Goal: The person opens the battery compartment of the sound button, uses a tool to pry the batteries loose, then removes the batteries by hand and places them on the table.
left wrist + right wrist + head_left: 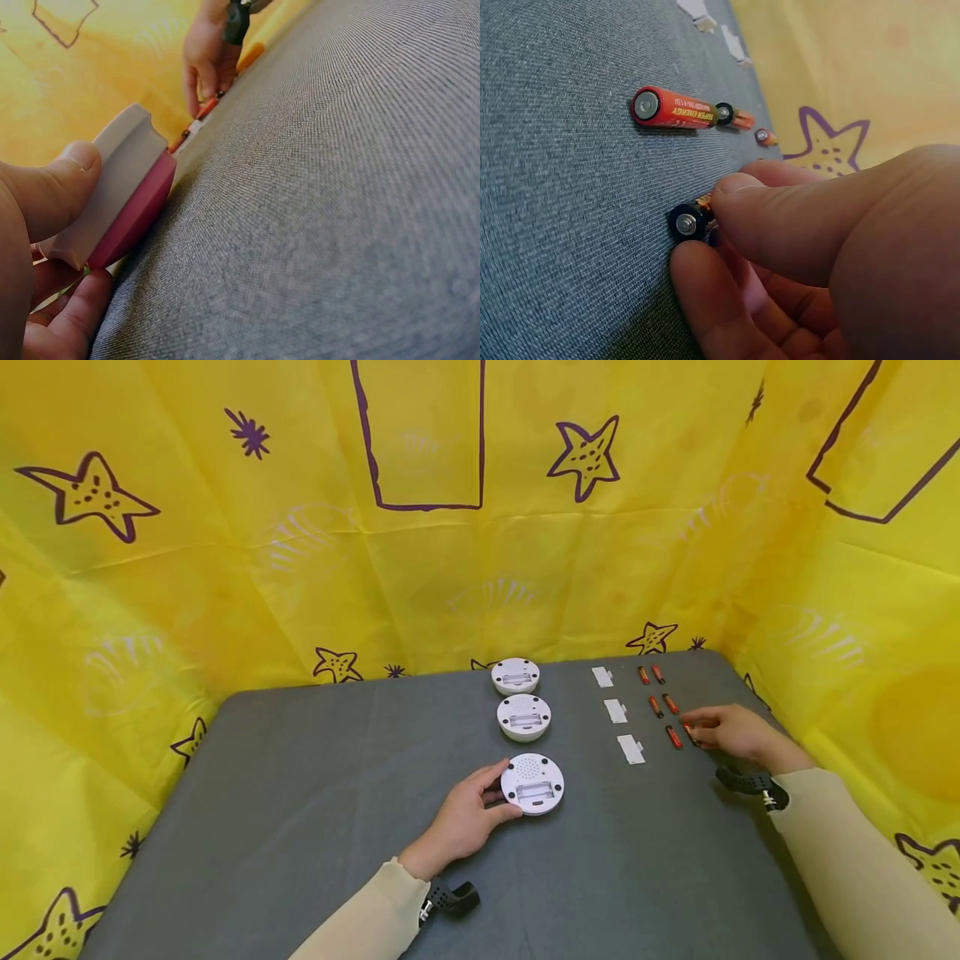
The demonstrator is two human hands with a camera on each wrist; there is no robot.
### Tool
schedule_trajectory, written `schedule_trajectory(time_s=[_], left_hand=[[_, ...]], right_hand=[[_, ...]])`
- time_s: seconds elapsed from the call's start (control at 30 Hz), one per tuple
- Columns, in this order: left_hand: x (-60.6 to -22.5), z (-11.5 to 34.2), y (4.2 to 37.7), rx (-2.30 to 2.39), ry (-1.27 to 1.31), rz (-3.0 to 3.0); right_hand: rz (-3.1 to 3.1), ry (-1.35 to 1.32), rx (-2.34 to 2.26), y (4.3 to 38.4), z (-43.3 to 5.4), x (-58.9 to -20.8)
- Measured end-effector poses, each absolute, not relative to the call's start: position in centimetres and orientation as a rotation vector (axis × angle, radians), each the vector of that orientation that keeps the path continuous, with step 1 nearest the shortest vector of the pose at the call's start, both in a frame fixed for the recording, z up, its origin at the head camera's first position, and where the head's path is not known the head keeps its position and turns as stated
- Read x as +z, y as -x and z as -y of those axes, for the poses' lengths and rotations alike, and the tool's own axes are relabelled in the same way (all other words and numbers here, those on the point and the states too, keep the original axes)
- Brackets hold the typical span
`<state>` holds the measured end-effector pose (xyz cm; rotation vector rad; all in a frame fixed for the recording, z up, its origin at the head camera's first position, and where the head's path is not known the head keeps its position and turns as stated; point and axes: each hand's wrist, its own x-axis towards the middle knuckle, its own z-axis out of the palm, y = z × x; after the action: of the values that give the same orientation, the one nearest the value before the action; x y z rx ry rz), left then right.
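Observation:
My left hand [468,810] grips the edge of the nearest round white device [529,770], thumb at the front and fingers behind. Its flat face is up, with a bare battery compartment, speaker holes and dark feet. In the left wrist view the same device [124,176] shows a pink rounded underside near the cloth. Over at the right, my right hand [738,733] pinches a red and black battery [687,222] between thumb and fingers, low over the table. Beside it lies another red battery [673,737], labelled in the right wrist view.
Two more round devices, a middle one [523,717] and a far one [515,675], stand behind the first. Three white covers, the nearest one [630,749] included, line up left of the batteries. Yellow patterned cloth [420,577] walls off the grey table [337,793].

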<state>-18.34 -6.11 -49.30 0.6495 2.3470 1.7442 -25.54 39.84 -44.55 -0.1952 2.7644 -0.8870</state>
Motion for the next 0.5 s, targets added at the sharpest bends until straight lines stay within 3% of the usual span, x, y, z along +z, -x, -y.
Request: schedule_trajectory(time_s=[0.5], left_hand=[[-49.34, 6.01, 18.14, 1.691, -0.655, -2.381]], right_hand=[[-2.802, 0.204, -0.861, 25.02, -39.92, -45.01]])
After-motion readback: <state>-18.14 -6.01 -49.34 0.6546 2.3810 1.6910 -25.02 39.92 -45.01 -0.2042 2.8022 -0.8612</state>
